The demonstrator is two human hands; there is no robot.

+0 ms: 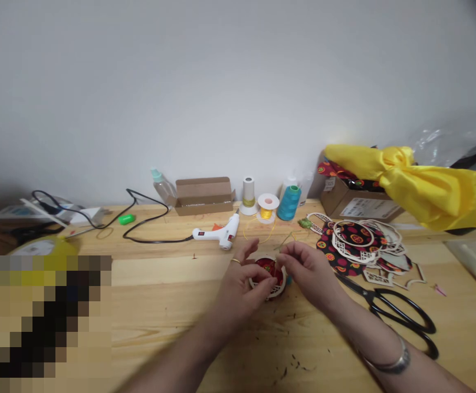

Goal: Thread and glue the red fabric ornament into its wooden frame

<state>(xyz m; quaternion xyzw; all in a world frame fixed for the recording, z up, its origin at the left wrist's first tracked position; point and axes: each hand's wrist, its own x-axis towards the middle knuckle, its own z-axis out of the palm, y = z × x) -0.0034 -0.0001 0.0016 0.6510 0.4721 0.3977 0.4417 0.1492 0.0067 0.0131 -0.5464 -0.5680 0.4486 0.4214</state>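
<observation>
A small round ornament point(267, 267) with red patterned fabric inside a pale openwork rim lies on the table under both hands, partly covered by my fingers. My left hand point(246, 284), a ring on one finger, reaches over its left side. Thumb and forefinger come together above the fabric, where a thin cord point(276, 266) runs down to them; the other fingers are raised. At the ornament's upper right, my right hand point(307, 267) pinches the same thin yellow-green cord, and a loop of it sticks up above the fingertips.
A white glue gun point(213, 234) with a black cable lies behind the hands. Thread spools point(290, 203) and an open cardboard box point(204, 204) stand along the wall. Black scissors point(397, 308), pale cut-out frames point(352, 243) and a box draped in yellow cloth point(430, 188) are at right.
</observation>
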